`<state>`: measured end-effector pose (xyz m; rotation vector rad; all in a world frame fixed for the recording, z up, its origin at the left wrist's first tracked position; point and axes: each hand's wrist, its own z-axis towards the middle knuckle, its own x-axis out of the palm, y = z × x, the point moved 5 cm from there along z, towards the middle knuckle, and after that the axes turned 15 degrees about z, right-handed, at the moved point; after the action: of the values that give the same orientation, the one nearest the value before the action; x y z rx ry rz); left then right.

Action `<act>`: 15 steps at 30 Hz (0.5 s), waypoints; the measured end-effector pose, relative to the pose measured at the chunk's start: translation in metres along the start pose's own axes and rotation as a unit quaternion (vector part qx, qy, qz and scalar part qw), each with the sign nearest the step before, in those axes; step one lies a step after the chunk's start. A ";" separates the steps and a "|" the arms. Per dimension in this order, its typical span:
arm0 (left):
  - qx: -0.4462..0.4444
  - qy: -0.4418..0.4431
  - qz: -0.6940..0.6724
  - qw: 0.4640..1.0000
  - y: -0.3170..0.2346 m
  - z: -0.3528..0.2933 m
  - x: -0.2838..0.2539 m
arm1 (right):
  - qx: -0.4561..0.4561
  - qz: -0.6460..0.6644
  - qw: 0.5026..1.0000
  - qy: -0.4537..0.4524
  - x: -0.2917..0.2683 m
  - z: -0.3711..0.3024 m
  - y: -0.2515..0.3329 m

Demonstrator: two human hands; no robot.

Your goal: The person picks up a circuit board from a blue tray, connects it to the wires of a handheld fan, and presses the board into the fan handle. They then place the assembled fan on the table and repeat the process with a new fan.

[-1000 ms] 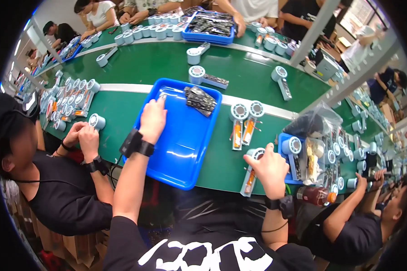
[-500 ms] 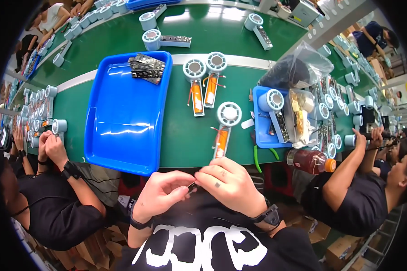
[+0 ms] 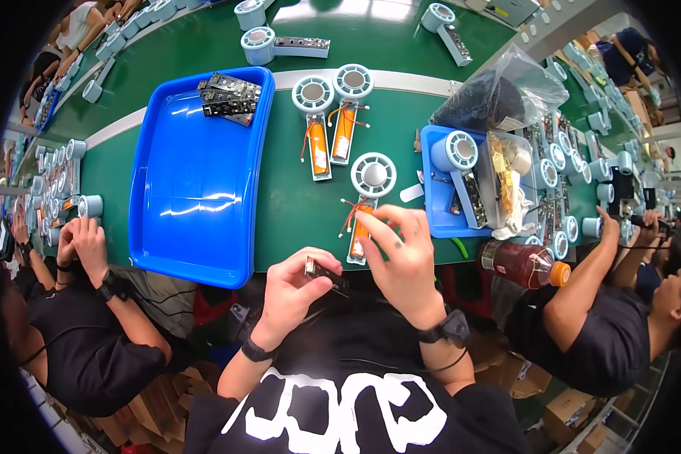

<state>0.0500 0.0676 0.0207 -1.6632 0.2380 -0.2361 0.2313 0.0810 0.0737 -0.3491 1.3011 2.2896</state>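
My left hand [image 3: 293, 291] grips a small dark circuit board [image 3: 323, 271] just off the near edge of the green table [image 3: 295, 204]. My right hand [image 3: 402, 257] lies over the orange lower end of a white round fan unit [image 3: 371, 180], its fingers on the thin red wires there. Two more fan units [image 3: 331, 94] with orange batteries lie side by side farther out. A large blue tray [image 3: 197, 174] sits to the left, with a few dark circuit boards [image 3: 229, 97] in its far corner.
A smaller blue bin [image 3: 439, 204] at right holds a pale fan housing and parts, beside a clear bag of dark parts [image 3: 499, 94]. A drink bottle [image 3: 526, 263] lies at the table edge. Co-workers sit on both sides, with several fan housings along the belt.
My view has tilted down toward my lap. My left hand left the blue tray with a circuit board, and both hands have come together at the fan unit by the near edge.
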 end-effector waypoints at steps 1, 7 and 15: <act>-0.026 0.011 -0.002 1.000 0.002 0.003 0.002 | -0.022 -0.008 0.999 0.027 0.004 0.004 -0.003; -0.117 -0.028 -0.089 0.989 0.015 0.020 0.014 | -0.032 0.053 0.998 0.027 0.007 0.003 -0.016; -0.090 -0.026 0.177 0.980 -0.004 0.040 0.021 | -0.002 0.080 0.997 -0.005 -0.006 -0.010 -0.027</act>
<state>0.0821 0.0993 0.0204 -1.7686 0.5216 0.0997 0.2504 0.0826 0.0509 -0.2412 1.3647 2.4216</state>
